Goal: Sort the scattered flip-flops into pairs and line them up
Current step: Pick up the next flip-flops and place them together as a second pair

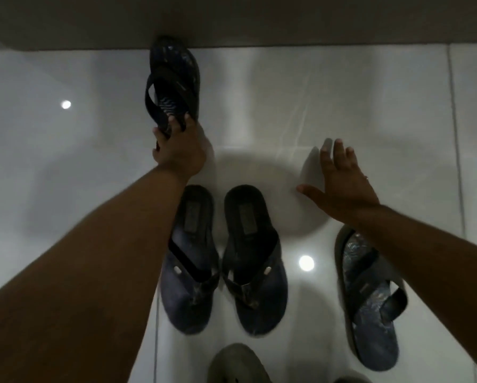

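My left hand grips the heel of a dark patterned flip-flop and holds it out toward the far wall, toe pointing away. My right hand hovers open over the floor with fingers spread and nothing in it. Below, two dark blue flip-flops lie side by side as a pair, toes toward me. To the right lies a grey-rimmed patterned flip-flop, partly under my right forearm.
The floor is glossy white tile with bright light reflections. A dark wall base runs along the far edge. A grey shoe shows at the bottom edge, with another dark shape at the bottom right.
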The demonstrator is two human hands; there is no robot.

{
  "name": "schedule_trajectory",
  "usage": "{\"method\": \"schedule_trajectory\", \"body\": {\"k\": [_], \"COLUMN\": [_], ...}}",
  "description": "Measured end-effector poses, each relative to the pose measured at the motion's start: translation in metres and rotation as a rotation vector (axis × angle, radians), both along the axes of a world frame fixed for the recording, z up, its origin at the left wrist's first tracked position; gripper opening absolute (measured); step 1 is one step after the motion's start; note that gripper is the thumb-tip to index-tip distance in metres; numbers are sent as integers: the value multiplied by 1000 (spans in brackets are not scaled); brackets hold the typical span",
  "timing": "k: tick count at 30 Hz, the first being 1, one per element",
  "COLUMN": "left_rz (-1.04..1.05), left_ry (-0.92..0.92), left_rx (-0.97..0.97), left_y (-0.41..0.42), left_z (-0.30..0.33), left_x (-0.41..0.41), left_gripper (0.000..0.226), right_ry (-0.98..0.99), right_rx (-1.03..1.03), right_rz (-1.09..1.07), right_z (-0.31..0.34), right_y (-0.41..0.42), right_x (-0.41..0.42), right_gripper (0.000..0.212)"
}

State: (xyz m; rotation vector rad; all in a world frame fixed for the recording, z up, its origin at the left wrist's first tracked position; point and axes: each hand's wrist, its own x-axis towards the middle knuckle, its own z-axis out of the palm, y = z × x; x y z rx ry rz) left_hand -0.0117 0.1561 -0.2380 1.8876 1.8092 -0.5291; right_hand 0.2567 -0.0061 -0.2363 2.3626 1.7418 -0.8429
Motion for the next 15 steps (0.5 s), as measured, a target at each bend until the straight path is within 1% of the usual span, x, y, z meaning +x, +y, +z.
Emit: {"method": "schedule_trajectory", "body": {"k": [3,6,9,12,15], "left_rz": [-68,-201,-349,-433,-437], "left_ry": [-51,-124,-143,-113,-80], "left_rx": [-44,-48,-57,-118,-209], "left_y": [-18,-48,-83,-116,-134], "left_z": [6,12,14,14,19], "left_x": [46,101,150,182,192], "left_gripper": [72,72,67,67,73], "right_ry": [6,18,44,49,109], "right_rx": [-109,-199,-209,-193,-239], "right_rz": [-22,-33,-58,-20,-12], "right_z": [6,11,20,29,28], "right_y": [-10,-28,-58,-106,-147], "right_x": [25,47,59,56,46], "right_gripper": [96,92,90,98,102]}}
